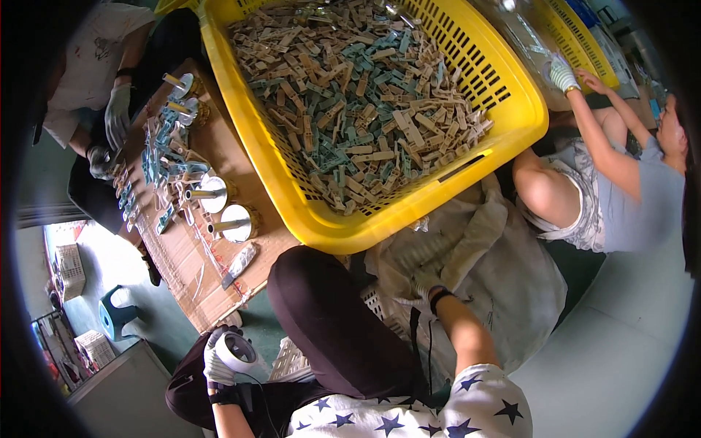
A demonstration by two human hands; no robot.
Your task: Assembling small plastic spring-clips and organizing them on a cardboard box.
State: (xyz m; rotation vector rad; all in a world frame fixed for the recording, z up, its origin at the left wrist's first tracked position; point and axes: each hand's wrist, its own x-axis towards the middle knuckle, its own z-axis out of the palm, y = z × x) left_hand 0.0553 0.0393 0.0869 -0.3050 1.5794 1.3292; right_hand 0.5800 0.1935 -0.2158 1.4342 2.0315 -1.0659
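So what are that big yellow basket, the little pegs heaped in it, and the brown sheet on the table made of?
The basket looks like moulded plastic: glossy, one even yellow, with slotted walls. The pegs seem plastic too, in matte beige and dull teal, though they are too small to be sure. The sheet looks like cardboard: flat brown, with creases and tape strips along it.

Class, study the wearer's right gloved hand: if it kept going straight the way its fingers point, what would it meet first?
The right hand points up toward the pale sack. It would likely press into that cloth first, then the yellow basket, though depth is unclear.
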